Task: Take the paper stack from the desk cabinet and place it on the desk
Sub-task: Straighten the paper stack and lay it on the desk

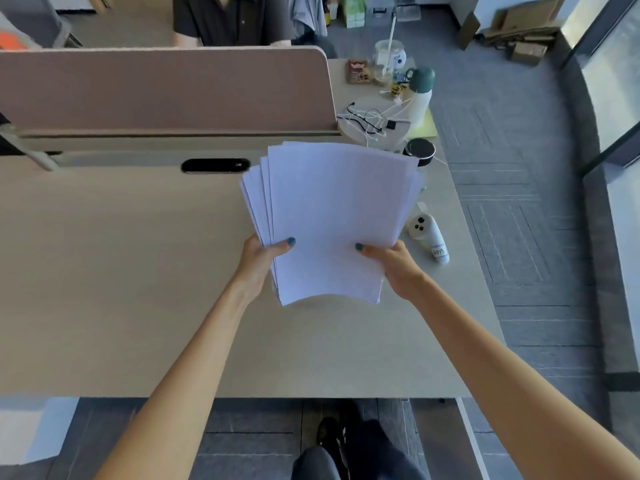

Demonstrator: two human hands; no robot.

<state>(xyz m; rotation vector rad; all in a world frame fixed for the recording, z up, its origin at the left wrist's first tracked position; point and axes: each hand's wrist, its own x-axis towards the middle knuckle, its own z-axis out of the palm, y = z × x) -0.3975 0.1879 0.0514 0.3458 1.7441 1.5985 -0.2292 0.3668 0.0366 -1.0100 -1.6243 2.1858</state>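
Note:
A loose stack of white paper (332, 216), its sheets slightly fanned, is held over the right half of the beige desk (121, 271). My left hand (259, 261) grips the stack's left edge near the bottom, thumb on top. My right hand (394, 265) grips the right edge the same way. The near end of the stack curls and casts a shadow on the desk, so that end is off the surface. The desk cabinet is not in view.
A white handheld controller (429, 237) lies just right of the paper. Behind it are a black round speaker (420, 152), a white bottle with a green lid (420, 95), tangled cables (374, 121) and a glass jar (388, 60). A pink divider (166, 91) backs the desk; a person sits beyond.

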